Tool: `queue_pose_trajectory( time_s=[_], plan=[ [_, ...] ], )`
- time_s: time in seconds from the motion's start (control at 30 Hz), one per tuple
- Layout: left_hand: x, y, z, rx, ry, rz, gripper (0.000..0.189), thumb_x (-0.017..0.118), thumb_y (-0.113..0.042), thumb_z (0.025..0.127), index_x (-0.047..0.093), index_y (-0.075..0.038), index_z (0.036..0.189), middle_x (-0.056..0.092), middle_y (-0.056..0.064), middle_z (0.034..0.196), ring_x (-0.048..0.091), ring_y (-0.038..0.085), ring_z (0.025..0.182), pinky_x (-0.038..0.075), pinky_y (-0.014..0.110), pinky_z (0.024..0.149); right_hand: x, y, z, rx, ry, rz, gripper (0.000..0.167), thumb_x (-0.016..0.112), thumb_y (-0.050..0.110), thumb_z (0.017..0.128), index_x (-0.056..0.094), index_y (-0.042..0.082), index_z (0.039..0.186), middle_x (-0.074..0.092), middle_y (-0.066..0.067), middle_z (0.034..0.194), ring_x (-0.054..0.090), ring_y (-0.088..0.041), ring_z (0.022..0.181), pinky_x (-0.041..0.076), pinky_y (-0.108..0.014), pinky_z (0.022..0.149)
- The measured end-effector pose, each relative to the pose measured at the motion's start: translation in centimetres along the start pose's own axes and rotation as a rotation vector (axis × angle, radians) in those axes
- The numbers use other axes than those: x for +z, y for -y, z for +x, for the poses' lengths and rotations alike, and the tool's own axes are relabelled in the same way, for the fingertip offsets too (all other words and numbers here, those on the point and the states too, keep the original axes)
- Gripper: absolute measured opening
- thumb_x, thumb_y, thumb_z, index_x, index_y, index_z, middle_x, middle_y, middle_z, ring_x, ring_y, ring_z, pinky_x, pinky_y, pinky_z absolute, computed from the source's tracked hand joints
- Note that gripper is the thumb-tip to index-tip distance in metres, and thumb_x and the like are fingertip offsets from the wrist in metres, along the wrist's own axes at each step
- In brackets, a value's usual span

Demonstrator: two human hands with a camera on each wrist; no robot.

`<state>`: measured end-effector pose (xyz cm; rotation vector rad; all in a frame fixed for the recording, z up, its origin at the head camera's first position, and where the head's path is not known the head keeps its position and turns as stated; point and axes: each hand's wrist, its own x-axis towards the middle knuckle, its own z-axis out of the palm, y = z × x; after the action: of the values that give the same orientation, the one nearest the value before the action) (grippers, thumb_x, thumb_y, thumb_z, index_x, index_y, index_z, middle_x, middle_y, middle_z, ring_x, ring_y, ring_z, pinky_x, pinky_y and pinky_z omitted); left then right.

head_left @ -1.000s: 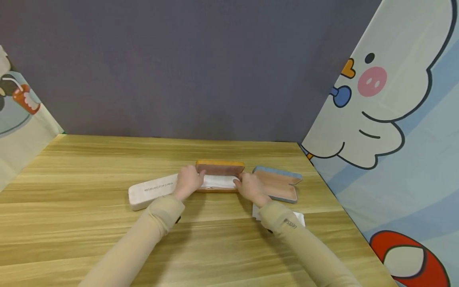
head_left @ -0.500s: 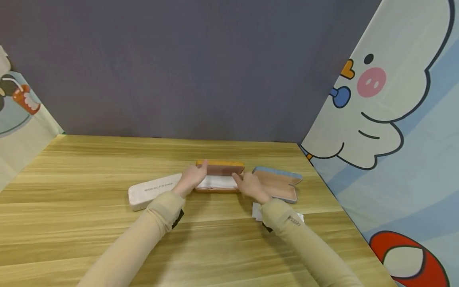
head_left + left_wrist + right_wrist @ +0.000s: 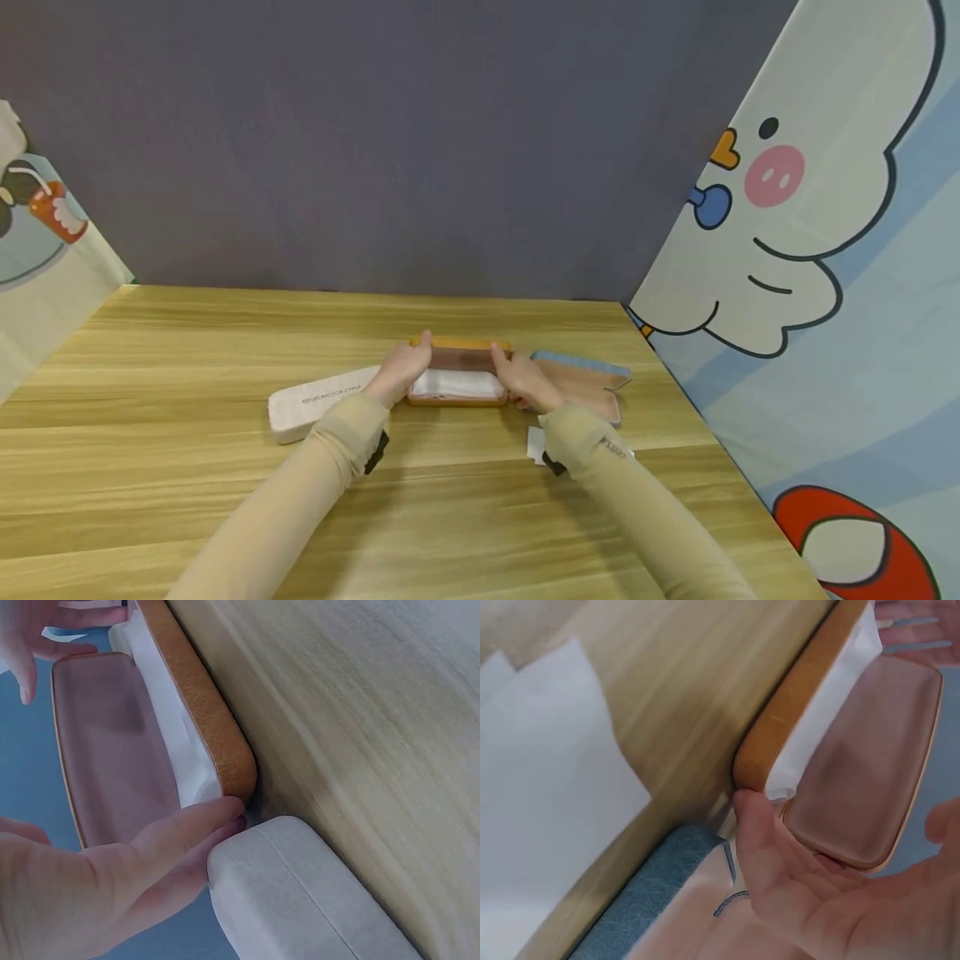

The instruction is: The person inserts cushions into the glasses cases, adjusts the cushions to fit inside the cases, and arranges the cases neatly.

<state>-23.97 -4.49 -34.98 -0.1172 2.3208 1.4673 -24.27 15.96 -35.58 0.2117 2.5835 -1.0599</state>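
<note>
Head: white case (image 3: 318,403) beside orange case (image 3: 460,359)

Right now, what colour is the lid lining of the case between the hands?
The lid lining is plain dusty pink-brown, best seen in the left wrist view.

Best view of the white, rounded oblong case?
Head: most of the white, rounded oblong case shows, lettering included; the left hand hides one end. Left wrist: only one end, close up. Right wrist: not discernible.

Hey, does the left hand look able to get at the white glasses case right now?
Probably yes: the left hand is right beside the white glasses case, with nothing visible between them, though it touches the orange glasses case.
</note>
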Motion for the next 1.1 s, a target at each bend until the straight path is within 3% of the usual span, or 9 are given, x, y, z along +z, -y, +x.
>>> queue_pose_trajectory(
  time_s=[0.2, 0.4, 0.6, 0.7, 0.83, 0.93, 1.07, 1.1],
  plan=[
    [0.0, 0.0, 0.2, -0.011, 0.016, -0.024, 0.074, 0.015, -0.051, 0.102, 0.020, 0.005, 0.150, 0.020, 0.025, 0.157, 0.024, 0.045, 0.142, 0.033, 0.054, 0.112, -0.2, 0.2, 0.5, 0.038, 0.024, 0.081, 0.081, 0.022, 0.062, 0.097, 0.009, 0.005, 0.153, 0.050, -0.019, 0.125, 0.056, -0.032, 0.097, 0.054, -0.044, 0.079],
    [-0.1, 0.0, 0.6, -0.020, 0.037, 0.023, 0.067, 0.016, -0.044, 0.104, 0.024, 0.005, 0.149, 0.025, 0.023, 0.156, 0.031, 0.044, 0.140, 0.039, 0.055, 0.108, -0.2, 0.2, 0.8, 0.076, 0.059, 0.132, 0.079, 0.025, 0.061, 0.098, 0.008, 0.008, 0.154, 0.051, -0.019, 0.115, 0.054, -0.032, 0.099, 0.054, -0.043, 0.076],
    [-0.2, 0.0, 0.7, -0.017, 0.077, 0.015, 0.064, 0.015, -0.039, 0.104, 0.018, 0.005, 0.150, 0.019, 0.026, 0.157, 0.027, 0.048, 0.139, 0.035, 0.059, 0.109, -0.5, 0.4, 0.9, 0.119, 0.110, 0.233, 0.075, 0.032, 0.057, 0.099, 0.014, 0.008, 0.152, 0.044, -0.022, 0.118, 0.047, -0.035, 0.106, 0.051, -0.049, 0.091],
    [-0.3, 0.0, 0.7, -0.020, 0.097, 0.007, 0.062, 0.015, -0.037, 0.104, 0.014, 0.004, 0.151, 0.015, 0.025, 0.158, 0.024, 0.049, 0.140, 0.033, 0.059, 0.110, -0.6, 0.3, 1.0, 0.116, 0.132, 0.254, 0.072, 0.033, 0.056, 0.099, 0.017, 0.007, 0.149, 0.043, -0.019, 0.108, 0.046, -0.030, 0.097, 0.049, -0.048, 0.094],
    [-0.4, 0.0, 0.7, -0.014, 0.105, 0.009, 0.061, 0.016, -0.035, 0.104, 0.011, 0.003, 0.152, 0.014, 0.024, 0.158, 0.022, 0.047, 0.142, 0.032, 0.059, 0.111, -0.7, 0.1, 1.2, 0.086, 0.157, 0.252, 0.072, 0.031, 0.054, 0.100, 0.014, 0.004, 0.150, 0.040, -0.008, 0.077, 0.042, -0.020, 0.070, 0.050, -0.041, 0.087],
    [-0.4, 0.0, 0.6, -0.004, 0.095, 0.004, 0.061, 0.017, -0.033, 0.104, 0.011, 0.005, 0.151, 0.015, 0.025, 0.158, 0.022, 0.047, 0.142, 0.033, 0.058, 0.111, -0.8, 0.0, 1.1, 0.055, 0.185, 0.251, 0.073, 0.029, 0.051, 0.102, 0.010, 0.002, 0.152, 0.036, -0.003, 0.067, 0.039, -0.016, 0.062, 0.049, -0.037, 0.085],
    [-0.3, 0.2, 0.6, 0.011, 0.092, -0.006, 0.060, 0.018, -0.031, 0.104, 0.013, 0.007, 0.150, 0.018, 0.027, 0.157, 0.022, 0.047, 0.142, 0.032, 0.059, 0.111, -1.0, -0.2, 0.8, 0.009, 0.251, 0.274, 0.070, 0.027, 0.045, 0.104, 0.007, 0.001, 0.153, 0.045, -0.012, 0.096, 0.044, -0.018, 0.074, 0.046, -0.040, 0.093],
    [-0.3, 0.2, 0.6, 0.016, 0.096, -0.002, 0.059, 0.018, -0.030, 0.104, 0.014, 0.008, 0.150, 0.019, 0.027, 0.156, 0.023, 0.048, 0.141, 0.031, 0.059, 0.111, -1.1, -0.3, 0.8, 0.003, 0.262, 0.278, 0.069, 0.027, 0.044, 0.104, 0.006, 0.002, 0.153, 0.045, -0.011, 0.096, 0.043, -0.018, 0.075, 0.045, -0.041, 0.094]
  ],
)
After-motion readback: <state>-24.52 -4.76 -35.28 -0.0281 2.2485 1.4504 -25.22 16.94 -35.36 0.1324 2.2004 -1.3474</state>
